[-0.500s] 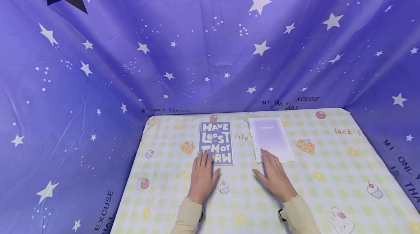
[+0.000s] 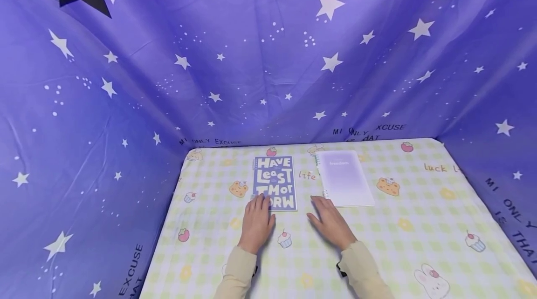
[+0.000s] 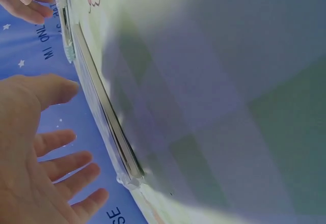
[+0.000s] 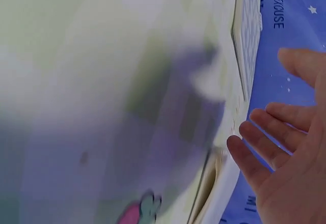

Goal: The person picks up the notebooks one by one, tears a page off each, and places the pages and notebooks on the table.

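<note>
A blue notebook (image 2: pixel 274 177) with large white lettering lies flat on the table. My left hand (image 2: pixel 255 225) hovers over its lower left corner, fingers spread and relaxed, covering part of the lettering. In the left wrist view the pages' edge (image 3: pixel 104 99) runs beside those fingers, with a gap between. To the right lies a pale purple spiral notebook (image 2: pixel 347 179) marked "freedom", its coil on the left side. My right hand (image 2: pixel 333 225) is at that notebook's lower left corner, fingers extended and pointing forward-left, gripping nothing; the right wrist view shows its open palm (image 4: pixel 295 173).
A padded cloth (image 2: pixel 402 243) with green checks and cartoon prints covers the table. Purple curtains (image 2: pixel 268 57) with white stars enclose the back and both sides, close to the table's far edge. The word "life" is printed on the cloth between the notebooks.
My right hand has slid left, off the purple notebook's lower part to its coil-side corner. The left hand has barely moved, and both notebooks stay in place.
</note>
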Tool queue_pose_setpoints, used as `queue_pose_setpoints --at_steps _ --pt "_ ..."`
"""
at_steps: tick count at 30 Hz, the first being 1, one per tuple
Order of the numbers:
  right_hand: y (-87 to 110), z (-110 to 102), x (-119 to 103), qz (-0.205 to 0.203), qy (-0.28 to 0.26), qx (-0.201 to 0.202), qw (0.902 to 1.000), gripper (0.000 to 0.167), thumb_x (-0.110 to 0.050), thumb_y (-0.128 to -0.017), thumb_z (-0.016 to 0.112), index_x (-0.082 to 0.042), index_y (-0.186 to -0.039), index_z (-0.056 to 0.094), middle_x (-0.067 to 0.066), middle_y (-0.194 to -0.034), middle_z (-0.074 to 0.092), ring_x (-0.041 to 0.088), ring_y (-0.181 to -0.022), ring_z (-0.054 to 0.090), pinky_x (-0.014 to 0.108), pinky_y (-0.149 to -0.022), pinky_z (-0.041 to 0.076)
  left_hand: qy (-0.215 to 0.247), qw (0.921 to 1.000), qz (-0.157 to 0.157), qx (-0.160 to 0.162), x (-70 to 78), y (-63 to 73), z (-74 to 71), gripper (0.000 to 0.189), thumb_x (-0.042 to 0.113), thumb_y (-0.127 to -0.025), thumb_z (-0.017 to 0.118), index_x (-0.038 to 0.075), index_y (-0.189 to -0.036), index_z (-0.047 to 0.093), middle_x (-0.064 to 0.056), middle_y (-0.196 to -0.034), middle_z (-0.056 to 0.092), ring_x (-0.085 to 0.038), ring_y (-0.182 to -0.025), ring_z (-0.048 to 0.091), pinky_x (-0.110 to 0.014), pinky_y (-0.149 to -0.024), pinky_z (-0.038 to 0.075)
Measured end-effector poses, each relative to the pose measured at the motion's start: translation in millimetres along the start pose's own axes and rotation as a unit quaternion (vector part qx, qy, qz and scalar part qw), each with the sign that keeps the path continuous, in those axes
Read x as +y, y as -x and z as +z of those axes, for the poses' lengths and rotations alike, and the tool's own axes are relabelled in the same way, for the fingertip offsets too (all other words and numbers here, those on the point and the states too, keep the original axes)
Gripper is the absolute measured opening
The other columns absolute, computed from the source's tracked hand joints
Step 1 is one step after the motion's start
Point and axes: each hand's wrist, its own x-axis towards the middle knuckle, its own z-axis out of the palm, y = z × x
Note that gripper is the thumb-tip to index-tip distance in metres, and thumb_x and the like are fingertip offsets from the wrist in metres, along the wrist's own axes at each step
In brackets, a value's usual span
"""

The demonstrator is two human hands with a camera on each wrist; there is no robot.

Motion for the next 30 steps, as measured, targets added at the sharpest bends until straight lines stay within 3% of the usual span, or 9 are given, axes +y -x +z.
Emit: queue_pose_setpoints --at_steps 10,23,30 --pt "-12.1 20 -13 -0.004 -0.028 -0.023 0.9993 0.053 -0.021 -0.094 0.068 0.002 -0.139 0.053 0.015 -0.136 0.057 0.031 -0.129 0.051 0.047 -0.112 0.04 0.032 0.999 0.018 0.027 -10.0 -8.0 9.3 0.052 0.023 -0.086 0.075 0.002 -0.13 0.056 -0.018 -0.135 0.057 -0.034 -0.13 0.051 -0.047 -0.113 0.039" --pt "-23.1 32 -29 0.025 -0.038 -0.043 0.9981 0.055 -0.018 -0.094 0.067 0.005 -0.14 0.048 0.02 -0.134 0.056 0.033 -0.124 0.05 0.047 -0.11 0.042 0.05 0.9987 0.001 -0.011 -12.9 -11.5 12.5 0.061 0.029 -0.088 0.076 0.001 -0.137 0.052 -0.02 -0.142 0.052 -0.036 -0.137 0.044 -0.047 -0.117 0.034" --pt "-25.5 34 -32 0.026 -0.021 -0.045 0.9985 0.056 -0.018 -0.094 0.067 0.007 -0.14 0.047 0.02 -0.132 0.057 0.032 -0.122 0.051 0.047 -0.11 0.042 0.051 0.9987 -0.001 -0.002 -16.5 -13.3 13.6 0.063 0.029 -0.088 0.075 0.0 -0.138 0.052 -0.022 -0.141 0.052 -0.038 -0.136 0.045 -0.048 -0.115 0.036"
